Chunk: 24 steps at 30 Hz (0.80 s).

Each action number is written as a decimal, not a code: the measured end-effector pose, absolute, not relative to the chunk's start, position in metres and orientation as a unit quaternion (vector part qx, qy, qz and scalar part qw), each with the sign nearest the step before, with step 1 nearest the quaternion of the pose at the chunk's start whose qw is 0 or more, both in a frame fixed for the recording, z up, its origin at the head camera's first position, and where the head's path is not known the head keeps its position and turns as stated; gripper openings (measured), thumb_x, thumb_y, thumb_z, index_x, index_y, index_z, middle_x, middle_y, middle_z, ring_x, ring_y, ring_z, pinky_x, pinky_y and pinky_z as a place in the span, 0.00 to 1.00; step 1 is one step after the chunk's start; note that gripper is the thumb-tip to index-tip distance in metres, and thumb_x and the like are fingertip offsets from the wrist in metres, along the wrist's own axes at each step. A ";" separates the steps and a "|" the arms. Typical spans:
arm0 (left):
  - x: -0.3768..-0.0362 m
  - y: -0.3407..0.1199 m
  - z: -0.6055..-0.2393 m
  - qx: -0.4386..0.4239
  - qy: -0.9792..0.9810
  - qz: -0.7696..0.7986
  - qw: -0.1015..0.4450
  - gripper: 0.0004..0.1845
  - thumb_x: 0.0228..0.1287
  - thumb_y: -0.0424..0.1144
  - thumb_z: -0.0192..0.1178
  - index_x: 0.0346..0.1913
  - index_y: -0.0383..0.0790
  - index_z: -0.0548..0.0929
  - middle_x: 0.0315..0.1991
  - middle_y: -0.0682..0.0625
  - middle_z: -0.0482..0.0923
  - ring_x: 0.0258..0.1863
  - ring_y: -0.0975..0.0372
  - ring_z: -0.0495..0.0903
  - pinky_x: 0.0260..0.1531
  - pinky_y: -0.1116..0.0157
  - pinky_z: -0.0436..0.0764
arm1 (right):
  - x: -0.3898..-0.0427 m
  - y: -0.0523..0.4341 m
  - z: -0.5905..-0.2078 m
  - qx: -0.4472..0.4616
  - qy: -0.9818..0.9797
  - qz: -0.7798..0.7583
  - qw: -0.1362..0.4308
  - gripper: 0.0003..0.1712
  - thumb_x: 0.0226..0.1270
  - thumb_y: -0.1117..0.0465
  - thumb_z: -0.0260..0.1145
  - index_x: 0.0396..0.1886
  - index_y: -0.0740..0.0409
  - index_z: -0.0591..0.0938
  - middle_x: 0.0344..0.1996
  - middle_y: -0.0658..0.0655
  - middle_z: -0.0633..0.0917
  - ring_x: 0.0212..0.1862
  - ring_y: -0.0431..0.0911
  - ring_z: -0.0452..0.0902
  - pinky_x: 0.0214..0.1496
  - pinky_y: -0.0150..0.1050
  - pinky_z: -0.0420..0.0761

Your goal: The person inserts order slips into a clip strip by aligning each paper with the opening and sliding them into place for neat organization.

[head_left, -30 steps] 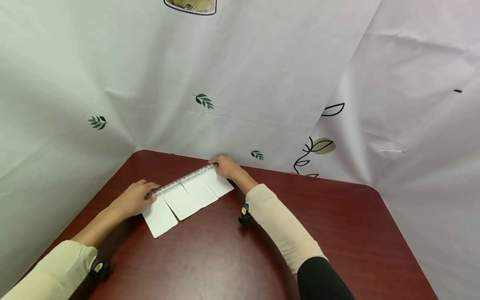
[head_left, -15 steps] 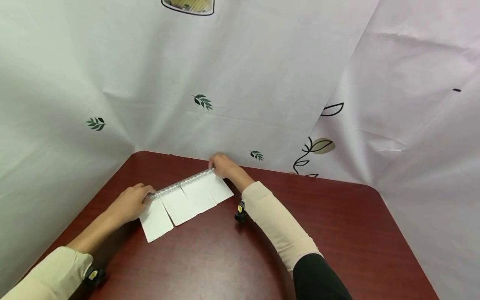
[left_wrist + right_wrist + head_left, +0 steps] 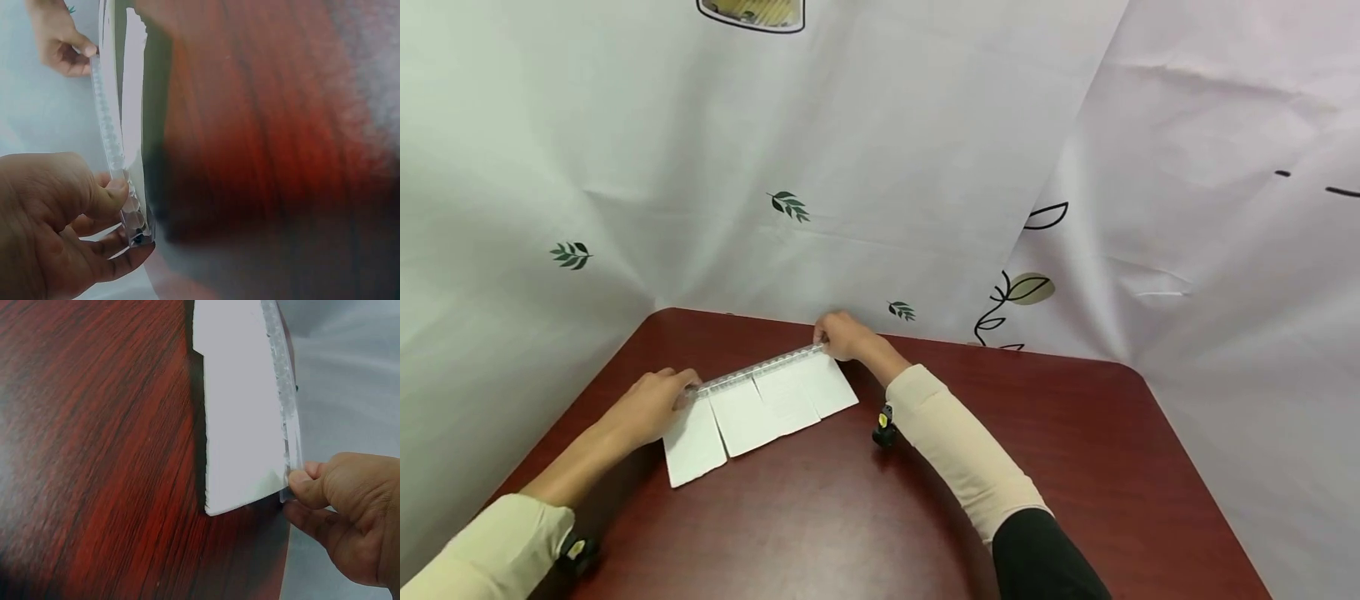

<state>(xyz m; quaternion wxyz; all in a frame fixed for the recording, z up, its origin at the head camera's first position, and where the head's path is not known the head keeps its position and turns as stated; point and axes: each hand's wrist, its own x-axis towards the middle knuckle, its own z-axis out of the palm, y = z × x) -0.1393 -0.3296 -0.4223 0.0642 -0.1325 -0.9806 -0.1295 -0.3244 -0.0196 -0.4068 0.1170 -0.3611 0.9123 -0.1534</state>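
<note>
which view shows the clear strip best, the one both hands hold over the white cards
The head view: the whole clear strip shows end to end. The left wrist view shows it foreshortened and blurred; the right wrist view shows only one end, pinched by the right hand.

Left wrist view: table [image 3: 262, 112] blurred to red streaks, grain unreadable; white sheets [image 3: 134, 81] beside the clear strip [image 3: 109, 134] seen edge-on, their count not readable. Left hand [image 3: 56, 225] cut off by the frame's lower left corner. Right wrist view: right hand [image 3: 350, 515] cut by the right edge; strip's far end runs out of frame. Head view: strip markings, possibly ruler graduations, too small to tell.
</note>
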 end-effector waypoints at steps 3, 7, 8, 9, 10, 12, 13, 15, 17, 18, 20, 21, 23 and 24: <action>-0.144 -0.331 -0.420 -0.139 -0.979 -0.130 0.067 0.13 0.65 0.19 0.66 0.51 0.31 0.88 0.40 0.36 0.87 0.38 0.44 0.87 0.43 0.42 0.86 | -0.323 -0.014 -0.404 -0.363 0.910 -0.156 0.123 0.13 0.84 0.69 0.63 0.59 0.62 0.90 0.59 0.60 0.91 0.60 0.50 0.85 0.68 0.43 0.84; -0.152 -0.327 -0.419 -0.151 -0.976 -0.138 0.071 0.13 0.65 0.19 0.65 0.50 0.31 0.89 0.38 0.38 0.86 0.35 0.49 0.84 0.39 0.45 0.85 | -0.321 -0.004 -0.401 -0.361 0.911 -0.152 0.127 0.12 0.84 0.69 0.63 0.58 0.62 0.89 0.57 0.60 0.90 0.54 0.48 0.80 0.65 0.43 0.83; -0.154 -0.327 -0.420 -0.154 -0.975 -0.140 0.073 0.13 0.65 0.18 0.65 0.49 0.31 0.89 0.38 0.38 0.86 0.34 0.50 0.83 0.39 0.46 0.85 | -0.320 -0.001 -0.400 -0.360 0.912 -0.151 0.127 0.13 0.84 0.69 0.63 0.58 0.62 0.89 0.57 0.60 0.90 0.53 0.48 0.79 0.64 0.43 0.83; -0.157 -0.326 -0.421 -0.158 -0.974 -0.142 0.074 0.13 0.65 0.18 0.65 0.49 0.32 0.89 0.38 0.38 0.86 0.34 0.50 0.83 0.39 0.46 0.85 | -0.319 0.003 -0.400 -0.359 0.912 -0.151 0.129 0.12 0.85 0.68 0.63 0.58 0.62 0.89 0.57 0.60 0.90 0.52 0.47 0.78 0.64 0.43 0.82; -0.163 -0.328 -0.428 -0.168 -0.972 -0.142 0.088 0.13 0.65 0.19 0.65 0.48 0.33 0.89 0.37 0.38 0.85 0.33 0.51 0.82 0.37 0.47 0.84 | -0.318 0.007 -0.400 -0.356 0.913 -0.152 0.130 0.12 0.85 0.67 0.62 0.58 0.62 0.89 0.57 0.60 0.90 0.52 0.47 0.78 0.64 0.44 0.82; -0.172 -0.330 -0.436 -0.183 -0.967 -0.151 0.097 0.13 0.65 0.18 0.63 0.47 0.34 0.89 0.37 0.39 0.84 0.32 0.51 0.80 0.36 0.48 0.83 | -0.317 0.016 -0.399 -0.354 0.912 -0.155 0.137 0.13 0.86 0.67 0.62 0.59 0.62 0.89 0.58 0.60 0.89 0.52 0.47 0.78 0.64 0.44 0.83; -0.179 -0.332 -0.443 -0.192 -0.963 -0.155 0.104 0.14 0.64 0.19 0.63 0.47 0.35 0.88 0.36 0.39 0.84 0.32 0.52 0.79 0.35 0.48 0.82 | -0.316 0.020 -0.399 -0.353 0.912 -0.156 0.139 0.13 0.86 0.67 0.62 0.59 0.62 0.89 0.58 0.60 0.89 0.52 0.47 0.78 0.63 0.45 0.83; -0.197 -0.339 -0.462 -0.215 -0.956 -0.160 0.122 0.14 0.65 0.19 0.60 0.47 0.36 0.88 0.35 0.39 0.83 0.31 0.52 0.78 0.34 0.51 0.81 | -0.315 0.029 -0.399 -0.350 0.913 -0.157 0.140 0.13 0.86 0.67 0.62 0.60 0.62 0.88 0.58 0.60 0.89 0.52 0.47 0.79 0.63 0.45 0.83; -0.216 -0.343 -0.476 -0.226 -0.953 -0.161 0.123 0.15 0.64 0.19 0.59 0.47 0.37 0.88 0.35 0.42 0.83 0.31 0.55 0.78 0.34 0.53 0.81 | -0.315 0.038 -0.399 -0.345 0.915 -0.159 0.137 0.12 0.85 0.68 0.62 0.59 0.62 0.88 0.57 0.61 0.89 0.51 0.47 0.78 0.62 0.45 0.83; -0.226 -0.345 -0.485 -0.229 -0.953 -0.156 0.123 0.16 0.64 0.20 0.59 0.47 0.39 0.89 0.35 0.43 0.84 0.32 0.56 0.79 0.34 0.55 0.81 | -0.314 0.043 -0.398 -0.342 0.916 -0.159 0.134 0.12 0.85 0.68 0.62 0.58 0.63 0.88 0.56 0.61 0.89 0.50 0.47 0.78 0.61 0.45 0.82; -0.244 -0.347 -0.498 -0.235 -0.953 -0.145 0.122 0.17 0.63 0.20 0.60 0.47 0.40 0.89 0.35 0.45 0.84 0.32 0.58 0.79 0.34 0.57 0.81 | -0.314 0.052 -0.397 -0.339 0.918 -0.159 0.129 0.12 0.85 0.69 0.62 0.57 0.63 0.88 0.55 0.61 0.89 0.48 0.46 0.77 0.59 0.44 0.82; -0.248 -0.345 -0.499 -0.233 -0.956 -0.140 0.111 0.18 0.63 0.20 0.61 0.48 0.41 0.90 0.36 0.46 0.85 0.33 0.58 0.81 0.35 0.56 0.82 | -0.314 0.056 -0.397 -0.339 0.919 -0.157 0.127 0.12 0.85 0.69 0.62 0.57 0.63 0.88 0.54 0.61 0.89 0.47 0.46 0.76 0.58 0.44 0.81; -0.258 -0.340 -0.502 -0.235 -0.958 -0.128 0.103 0.18 0.64 0.20 0.61 0.49 0.42 0.90 0.38 0.46 0.86 0.34 0.59 0.81 0.36 0.57 0.83 | -0.313 0.065 -0.397 -0.340 0.919 -0.155 0.126 0.12 0.84 0.69 0.61 0.57 0.64 0.88 0.54 0.62 0.89 0.46 0.46 0.75 0.57 0.44 0.80; -0.261 -0.336 -0.501 -0.235 -0.959 -0.129 0.098 0.17 0.65 0.20 0.62 0.49 0.42 0.90 0.38 0.46 0.86 0.35 0.59 0.82 0.36 0.56 0.83 | -0.313 0.070 -0.397 -0.341 0.919 -0.155 0.126 0.13 0.84 0.69 0.61 0.58 0.64 0.88 0.54 0.62 0.89 0.45 0.46 0.74 0.57 0.44 0.80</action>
